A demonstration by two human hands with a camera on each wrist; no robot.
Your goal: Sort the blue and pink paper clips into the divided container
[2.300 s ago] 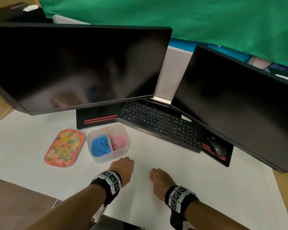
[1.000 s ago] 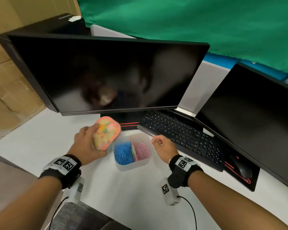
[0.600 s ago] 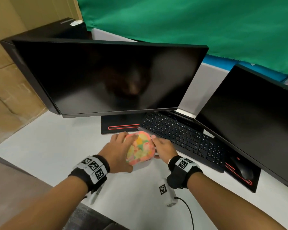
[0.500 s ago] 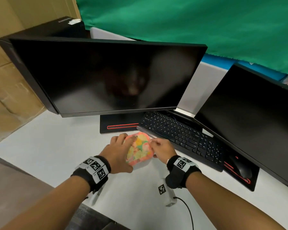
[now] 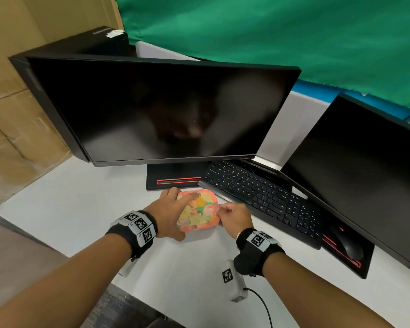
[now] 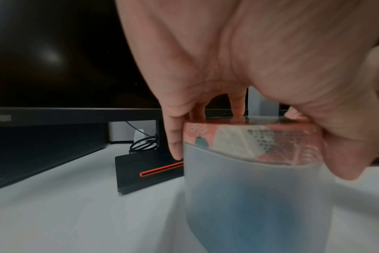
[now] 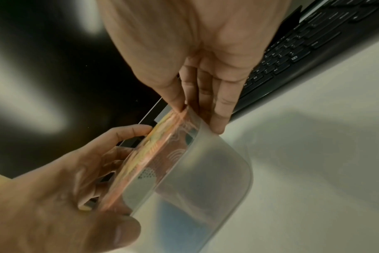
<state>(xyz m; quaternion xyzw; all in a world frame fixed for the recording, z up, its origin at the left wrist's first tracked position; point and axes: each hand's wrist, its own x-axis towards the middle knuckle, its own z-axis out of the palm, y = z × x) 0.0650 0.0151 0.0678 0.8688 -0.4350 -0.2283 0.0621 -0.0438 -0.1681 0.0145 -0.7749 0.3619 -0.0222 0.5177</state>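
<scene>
The frosted divided container point(image 5: 200, 236) stands on the white desk in front of the keyboard. Its pink floral lid point(image 5: 199, 213) lies on top and hides the clips from the head view. Blue clips point(image 6: 247, 207) show dimly through the container wall point(image 6: 255, 184). My left hand point(image 5: 169, 209) grips the lid point(image 6: 249, 133) from the left, fingers point(image 6: 173, 137) spread over its top and side, thumb at the near corner. My right hand point(image 5: 232, 217) pinches the lid's right edge point(image 7: 175, 130), thumb on top, fingers point(image 7: 220, 109) down the container wall point(image 7: 197, 179).
A large black monitor point(image 5: 166, 110) and its red-striped base point(image 5: 175, 181) stand just behind the container. A black keyboard point(image 5: 258, 192), a mouse point(image 5: 348, 245) and a second monitor point(image 5: 365, 174) lie to the right. Cardboard boxes point(image 5: 14, 114) are at the left.
My left hand picked the lid up from the desk at the left and brought it over the container. My right hand came to the container's right edge. The lid now sits on it.
</scene>
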